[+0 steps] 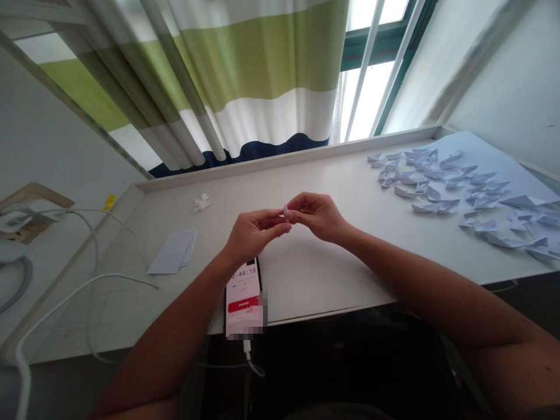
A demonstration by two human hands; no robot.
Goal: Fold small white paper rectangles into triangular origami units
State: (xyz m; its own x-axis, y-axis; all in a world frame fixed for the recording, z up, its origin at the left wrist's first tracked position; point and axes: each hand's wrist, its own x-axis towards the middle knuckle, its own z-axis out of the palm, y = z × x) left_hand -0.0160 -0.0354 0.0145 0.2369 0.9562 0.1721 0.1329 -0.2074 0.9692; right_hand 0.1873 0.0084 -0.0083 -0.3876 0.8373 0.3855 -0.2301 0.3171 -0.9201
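Above the middle of the white desk (306, 274), my two hands meet around a small folded piece of white paper (286, 213). My right hand (318, 216) pinches it between thumb and fingers. From the other side my left hand (256, 232) has its fingertips closed on the same paper. Most of the paper is hidden by the fingers, so its full shape cannot be made out. Many folded paper boats (433, 175) lie in a loose group on the right side of the desk. A few flat white paper sheets (172, 252) lie to the left of my left hand.
A phone (242, 297) showing a timer lies at the desk's front edge below my left wrist, with a charging cable (247, 349) plugged in. A crumpled tissue (202, 202) lies farther back. White cables (94, 280) cross the left side. A striped curtain (262, 64) hangs behind.
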